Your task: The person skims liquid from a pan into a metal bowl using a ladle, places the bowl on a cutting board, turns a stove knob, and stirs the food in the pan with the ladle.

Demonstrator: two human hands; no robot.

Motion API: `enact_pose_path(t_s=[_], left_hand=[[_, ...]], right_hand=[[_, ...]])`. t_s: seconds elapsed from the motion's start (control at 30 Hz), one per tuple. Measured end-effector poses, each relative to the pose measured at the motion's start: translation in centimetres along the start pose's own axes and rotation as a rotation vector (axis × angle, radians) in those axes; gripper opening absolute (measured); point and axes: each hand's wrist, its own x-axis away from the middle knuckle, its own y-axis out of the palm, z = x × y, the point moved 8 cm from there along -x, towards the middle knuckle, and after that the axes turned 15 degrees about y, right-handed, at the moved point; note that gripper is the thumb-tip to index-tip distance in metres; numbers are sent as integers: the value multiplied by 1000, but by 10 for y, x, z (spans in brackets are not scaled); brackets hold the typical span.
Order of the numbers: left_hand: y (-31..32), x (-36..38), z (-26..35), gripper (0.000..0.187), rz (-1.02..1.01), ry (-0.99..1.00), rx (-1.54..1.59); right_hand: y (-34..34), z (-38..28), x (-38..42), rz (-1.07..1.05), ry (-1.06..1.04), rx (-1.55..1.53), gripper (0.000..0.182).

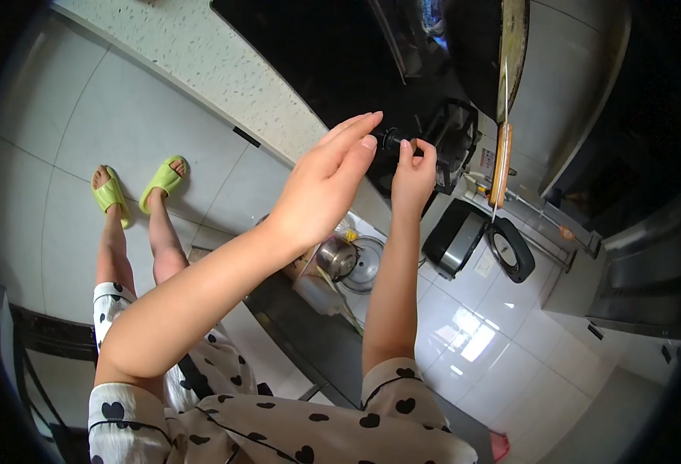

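Observation:
My left hand [329, 174] is held flat in front of the black stove top [302, 46], its fingers stretched out, nothing in it. Just right of it, my right hand [413, 178] has thumb and forefinger pinched on a small black knob [390, 139] at the stove. The fingertips partly hide the knob's end. Beside the right hand stands a black burner grate [464, 124]. A pan with a wooden handle [501, 166] is at the upper right.
A pale speckled counter edge [193, 69] runs along the upper left. Below the hands are a metal pot [336, 257] and a round lid [365, 267]. A black and silver appliance [456, 240] lies right of the right forearm. Green slippers [109, 193] are on the tiled floor.

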Motion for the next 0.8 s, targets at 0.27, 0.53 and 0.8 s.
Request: enact_pose_path(t_s=[0.27,0.53,0.8], left_hand=[[-1,0,-2,44,26,-9,48],[-5,-1,-1,43,35,-14,41],[-9,-1,-1,43,33,-13,50]], right_hand=[[5,10,-5,-36,33,-121,30],[5,9,-5,-15,-10,-102,30],[9,20,-11,-42,19,-146,30]])
